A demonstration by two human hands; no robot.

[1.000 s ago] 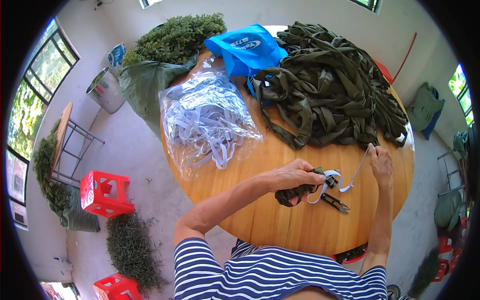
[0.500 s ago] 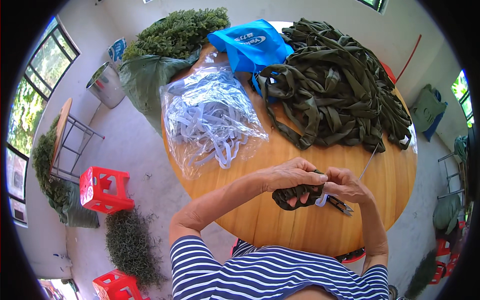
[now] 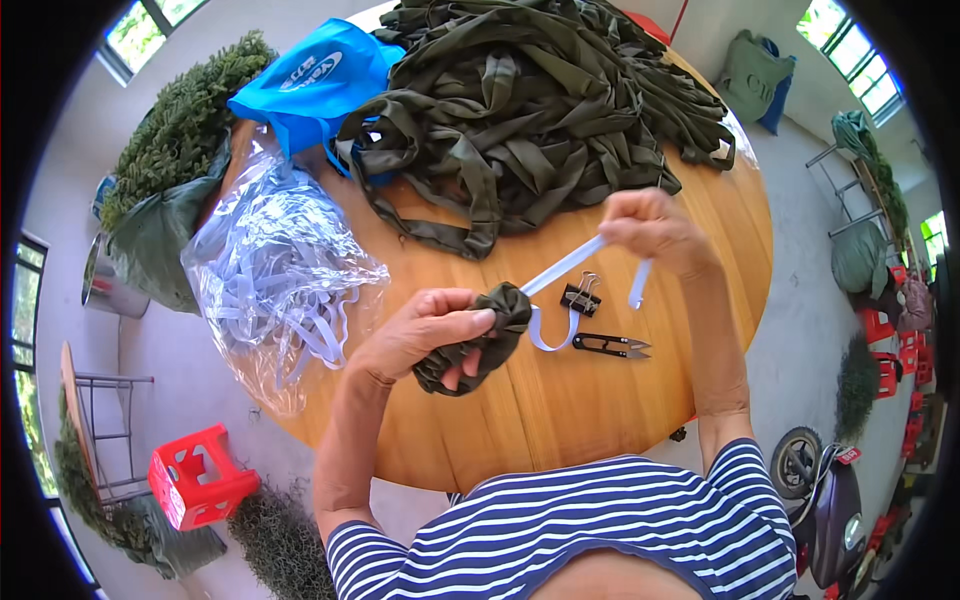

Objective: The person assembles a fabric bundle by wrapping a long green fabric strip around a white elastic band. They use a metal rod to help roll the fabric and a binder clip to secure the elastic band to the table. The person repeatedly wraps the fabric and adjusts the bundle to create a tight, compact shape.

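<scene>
In a pale-walled room with barred windows (image 3: 855, 60), a person in a striped top works at a round wooden table (image 3: 600, 430) above a light floor (image 3: 800, 250). A motor scooter (image 3: 835, 525) stands at lower right, and a red stool (image 3: 200, 475) at lower left. A heap of dark green fabric strips (image 3: 560, 120) covers the table's far side, beside green foliage (image 3: 180, 130), a clear bag of white strips (image 3: 270, 270) and a blue bag (image 3: 320, 80). Over the near tabletop, the left hand (image 3: 425, 335) clasps gathered green fabric (image 3: 507, 318), thumb on top; the right hand (image 3: 655, 230), slightly blurred, pinches a white band (image 3: 565, 265) stretched from it, the free end dangling. Another length curls down to a black binder clip (image 3: 580, 298), just above small black snips (image 3: 610, 345). Half a second earlier the hands met at the fabric; now the right is well apart, up and to the right, the clip is in sight and the view has swung rightward.
</scene>
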